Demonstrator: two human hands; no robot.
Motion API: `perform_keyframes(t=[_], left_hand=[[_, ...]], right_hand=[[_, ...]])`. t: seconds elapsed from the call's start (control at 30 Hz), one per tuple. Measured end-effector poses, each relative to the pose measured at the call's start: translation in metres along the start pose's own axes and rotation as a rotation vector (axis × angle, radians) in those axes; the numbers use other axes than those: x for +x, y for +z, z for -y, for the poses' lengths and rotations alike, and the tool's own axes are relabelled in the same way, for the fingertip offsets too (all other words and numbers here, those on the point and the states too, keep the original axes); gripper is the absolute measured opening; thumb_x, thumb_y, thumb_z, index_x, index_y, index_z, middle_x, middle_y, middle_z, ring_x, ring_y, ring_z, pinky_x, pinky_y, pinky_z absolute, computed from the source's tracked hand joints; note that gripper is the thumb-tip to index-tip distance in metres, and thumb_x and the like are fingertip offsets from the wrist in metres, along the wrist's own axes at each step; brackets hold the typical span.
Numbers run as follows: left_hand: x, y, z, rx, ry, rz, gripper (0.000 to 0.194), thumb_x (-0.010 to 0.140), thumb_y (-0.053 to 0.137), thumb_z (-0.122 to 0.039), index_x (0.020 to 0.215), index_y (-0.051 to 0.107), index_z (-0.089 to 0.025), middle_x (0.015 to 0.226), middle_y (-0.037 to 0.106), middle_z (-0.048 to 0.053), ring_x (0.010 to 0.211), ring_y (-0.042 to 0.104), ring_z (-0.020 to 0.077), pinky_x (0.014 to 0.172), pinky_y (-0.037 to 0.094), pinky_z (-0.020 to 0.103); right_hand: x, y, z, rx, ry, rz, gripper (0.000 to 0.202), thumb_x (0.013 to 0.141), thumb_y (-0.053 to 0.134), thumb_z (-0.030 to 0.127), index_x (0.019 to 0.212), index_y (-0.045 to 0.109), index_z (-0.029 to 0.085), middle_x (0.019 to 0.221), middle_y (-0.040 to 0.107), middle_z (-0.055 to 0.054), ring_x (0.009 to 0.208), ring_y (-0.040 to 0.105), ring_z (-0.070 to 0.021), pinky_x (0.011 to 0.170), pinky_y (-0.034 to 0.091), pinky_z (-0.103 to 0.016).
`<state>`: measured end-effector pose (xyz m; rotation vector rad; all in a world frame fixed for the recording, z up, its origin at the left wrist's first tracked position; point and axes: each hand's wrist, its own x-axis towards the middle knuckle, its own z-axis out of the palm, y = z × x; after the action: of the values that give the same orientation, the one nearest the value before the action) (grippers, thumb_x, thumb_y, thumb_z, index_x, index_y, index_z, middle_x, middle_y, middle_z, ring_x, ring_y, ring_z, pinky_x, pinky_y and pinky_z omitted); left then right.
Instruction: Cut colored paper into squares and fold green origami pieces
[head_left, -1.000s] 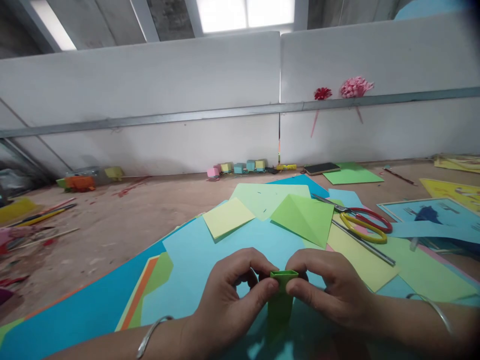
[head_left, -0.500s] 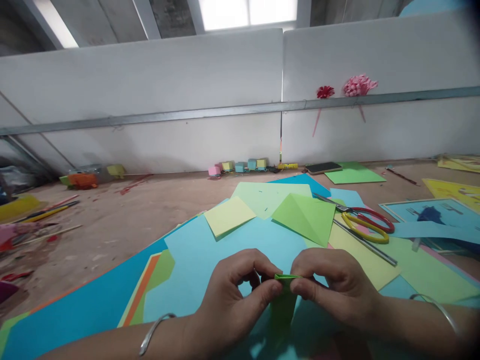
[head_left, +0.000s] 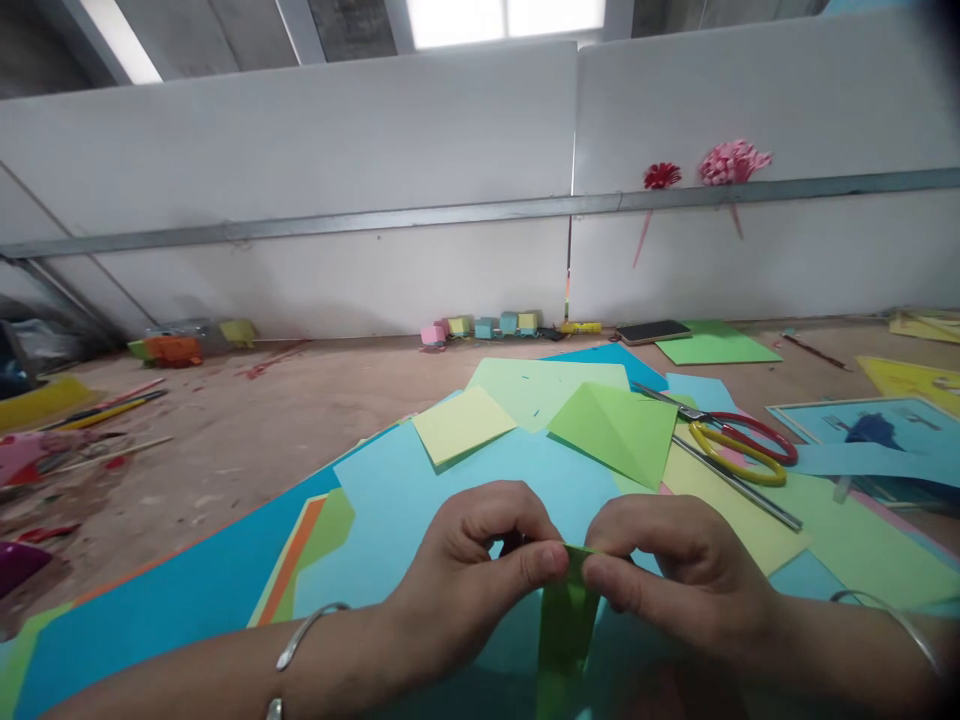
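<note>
A narrow folded piece of green paper (head_left: 566, 625) hangs down between my hands over the light blue sheet (head_left: 375, 545). My left hand (head_left: 491, 575) pinches its top left corner between thumb and fingers. At the top right corner, my right hand (head_left: 675, 565) grips it the same way, thumb in front. The lower end of the strip runs down into shadow near the bottom of the view. Beyond my hands lie a folded pale yellow paper (head_left: 463, 427) and a creased green sheet (head_left: 619, 430).
Scissors (head_left: 739, 445) with red and yellow handles lie at right, beside a metal rod (head_left: 739, 483). Behind are a phone (head_left: 652, 332) and a row of small paper cubes (head_left: 484, 327) along the white wall (head_left: 300, 150). Pencils (head_left: 112, 408) lie at far left.
The green paper's upper edge, seen as open folded layers before, now looks flatter, with its front face showing more. Both hands stay pinched on it. The view has shifted slightly.
</note>
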<state>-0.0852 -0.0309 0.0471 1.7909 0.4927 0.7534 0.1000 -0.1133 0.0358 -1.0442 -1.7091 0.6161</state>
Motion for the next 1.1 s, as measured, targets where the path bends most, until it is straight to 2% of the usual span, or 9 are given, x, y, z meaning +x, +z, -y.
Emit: perform_keyframes(t=[0.13,0.23,0.5,0.63,0.73,0.8,0.87,0.97,1.1], left_hand=[[0.003,0.003,0.003,-0.127,-0.218,0.041,0.036,0.075,0.073,-0.047,0.062,0.06,-0.016,0.059,0.053,-0.001,0.057,0.043,0.0104,0.055,0.036,0.024],[0.005,0.005,0.006,-0.107,-0.312,0.068,0.031,0.072,0.073,-0.045,0.071,0.063,-0.016,0.065,0.058,0.0,0.059,0.046,0.0116,0.058,0.039,0.025],[0.003,0.005,0.006,0.224,-0.061,-0.026,0.019,0.077,0.062,-0.028,0.062,0.059,-0.017,0.061,0.058,0.0,0.058,0.046,0.0113,0.057,0.038,0.024],[-0.002,0.008,0.005,0.174,-0.128,0.078,0.018,0.076,0.063,-0.031,0.065,0.061,-0.017,0.061,0.058,0.0,0.059,0.047,0.012,0.057,0.039,0.024],[-0.002,0.009,0.003,0.056,-0.226,0.166,0.02,0.076,0.066,-0.035,0.068,0.064,-0.016,0.062,0.059,0.001,0.06,0.048,0.0122,0.058,0.04,0.024],[0.002,0.009,0.005,-0.075,-0.286,0.123,0.027,0.078,0.065,-0.042,0.073,0.066,-0.015,0.064,0.06,0.002,0.061,0.049,0.0121,0.056,0.039,0.024],[0.007,0.008,0.011,-0.242,-0.346,-0.021,0.035,0.079,0.065,-0.049,0.079,0.068,-0.014,0.068,0.06,0.003,0.061,0.051,0.0116,0.055,0.038,0.023],[0.015,0.007,0.022,-0.396,-0.452,-0.188,0.033,0.071,0.075,-0.041,0.086,0.068,-0.013,0.072,0.06,0.002,0.059,0.051,0.0096,0.052,0.038,0.021],[0.016,0.007,0.034,-0.354,-0.459,-0.075,0.038,0.063,0.082,-0.029,0.095,0.068,-0.012,0.079,0.064,0.004,0.061,0.053,0.0102,0.053,0.042,0.023]], right_hand=[[-0.001,0.001,-0.001,0.026,0.123,-0.033,0.025,0.086,0.063,0.027,0.064,0.066,0.017,0.056,0.061,0.0,0.052,0.054,-0.0095,0.051,0.043,-0.02],[0.0,-0.001,-0.003,0.024,0.189,-0.045,0.028,0.086,0.061,0.029,0.061,0.065,0.017,0.055,0.062,-0.001,0.052,0.056,-0.0101,0.051,0.044,-0.021],[0.005,-0.001,-0.007,-0.089,0.232,-0.027,0.021,0.084,0.059,0.028,0.067,0.063,0.017,0.061,0.062,-0.001,0.056,0.055,-0.0113,0.053,0.045,-0.022],[0.004,0.001,-0.001,-0.17,0.064,-0.009,0.007,0.083,0.059,0.021,0.081,0.065,0.017,0.066,0.06,0.001,0.058,0.053,-0.0096,0.053,0.044,-0.02],[0.003,-0.002,0.005,-0.179,0.02,0.042,0.012,0.084,0.057,0.02,0.073,0.062,0.018,0.06,0.056,0.002,0.052,0.046,-0.0078,0.047,0.037,-0.019],[0.006,-0.006,0.004,-0.127,0.137,0.006,0.016,0.083,0.059,0.024,0.068,0.059,0.018,0.057,0.053,0.003,0.051,0.044,-0.0079,0.046,0.035,-0.02],[0.011,-0.01,-0.003,-0.004,0.3,-0.123,0.02,0.08,0.064,0.033,0.068,0.059,0.018,0.057,0.051,0.003,0.051,0.044,-0.0085,0.046,0.035,-0.02],[0.02,-0.014,-0.018,0.278,0.494,-0.364,0.034,0.071,0.075,0.046,0.071,0.059,0.017,0.058,0.049,0.004,0.049,0.041,-0.0066,0.042,0.032,-0.019],[0.022,-0.007,-0.029,0.586,0.687,-0.377,0.043,0.065,0.082,0.047,0.078,0.054,0.018,0.066,0.06,0.001,0.054,0.056,-0.0098,0.05,0.045,-0.021]])
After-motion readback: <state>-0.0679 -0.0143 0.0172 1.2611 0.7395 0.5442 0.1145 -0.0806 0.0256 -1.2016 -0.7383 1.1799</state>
